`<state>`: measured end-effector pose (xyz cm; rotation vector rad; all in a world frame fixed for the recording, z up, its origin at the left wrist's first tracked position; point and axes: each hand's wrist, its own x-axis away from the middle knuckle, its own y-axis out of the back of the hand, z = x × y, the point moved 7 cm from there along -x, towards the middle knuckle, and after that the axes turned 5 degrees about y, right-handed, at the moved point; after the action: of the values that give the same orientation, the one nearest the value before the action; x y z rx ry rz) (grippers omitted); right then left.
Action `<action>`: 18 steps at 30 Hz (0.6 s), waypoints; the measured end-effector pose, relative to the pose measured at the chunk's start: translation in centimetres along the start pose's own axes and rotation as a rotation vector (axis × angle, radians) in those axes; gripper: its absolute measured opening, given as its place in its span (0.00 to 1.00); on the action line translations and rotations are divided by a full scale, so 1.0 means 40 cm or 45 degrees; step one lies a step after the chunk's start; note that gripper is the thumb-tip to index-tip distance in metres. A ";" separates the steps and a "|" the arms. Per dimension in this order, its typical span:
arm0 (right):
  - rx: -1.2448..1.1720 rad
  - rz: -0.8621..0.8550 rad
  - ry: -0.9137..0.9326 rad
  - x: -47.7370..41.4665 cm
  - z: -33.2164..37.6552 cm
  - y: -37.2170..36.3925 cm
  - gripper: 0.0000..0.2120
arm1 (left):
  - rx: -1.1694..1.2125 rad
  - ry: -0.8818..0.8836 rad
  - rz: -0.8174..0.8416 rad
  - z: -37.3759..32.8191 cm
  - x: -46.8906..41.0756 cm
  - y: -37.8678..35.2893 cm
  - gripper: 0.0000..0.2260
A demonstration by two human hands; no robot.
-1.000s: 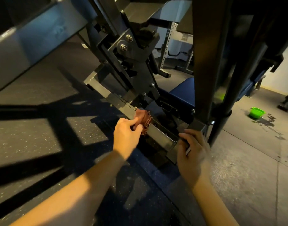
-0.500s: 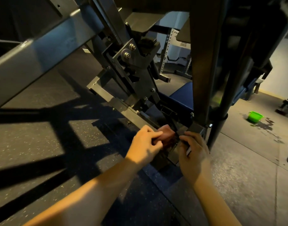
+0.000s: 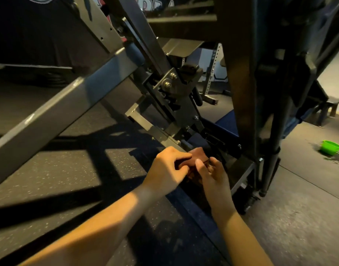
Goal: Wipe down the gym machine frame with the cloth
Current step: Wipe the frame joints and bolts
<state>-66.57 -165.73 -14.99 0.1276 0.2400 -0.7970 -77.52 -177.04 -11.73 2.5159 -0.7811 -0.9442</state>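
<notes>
Speckled rubber floor (image 3: pixel 59 169) behind, my left hand (image 3: pixel 167 168) and right hand (image 3: pixel 214 177) meet, fingers curled, both gripping the brown cloth (image 3: pixel 200 153) at the gym machine frame (image 3: pixel 161 136).

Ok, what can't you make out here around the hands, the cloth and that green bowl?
Head view only:
- cloth: mostly covered by the left hand and right hand; rest in shadow.
- right hand: gripping or only touching the cloth, unclear; its fingers overlap.
- frame rail under the cloth: hidden by both hands.
- green bowl: too small to see contents.
</notes>
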 end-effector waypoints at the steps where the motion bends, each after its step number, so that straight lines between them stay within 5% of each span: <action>1: -0.125 0.017 -0.103 -0.004 -0.007 -0.022 0.20 | -0.048 -0.008 0.033 -0.007 0.006 0.033 0.16; 6: -0.328 0.188 -0.314 -0.020 0.039 -0.184 0.11 | -0.268 0.150 -0.072 0.009 0.033 0.216 0.16; 11: -0.405 0.200 -0.341 -0.023 0.112 -0.383 0.23 | -0.254 0.167 -0.397 0.041 0.055 0.385 0.19; 13: -0.384 0.122 -0.344 -0.037 0.140 -0.420 0.20 | -0.248 0.113 -0.398 0.033 0.044 0.431 0.19; 18: -0.114 -0.053 0.329 -0.145 0.366 -0.473 0.13 | -0.482 -0.049 -0.653 0.033 0.064 0.603 0.18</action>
<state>-81.71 -177.80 0.22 0.1414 0.5233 -0.8096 -85.85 -197.79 -2.24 2.3902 0.0567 -1.1692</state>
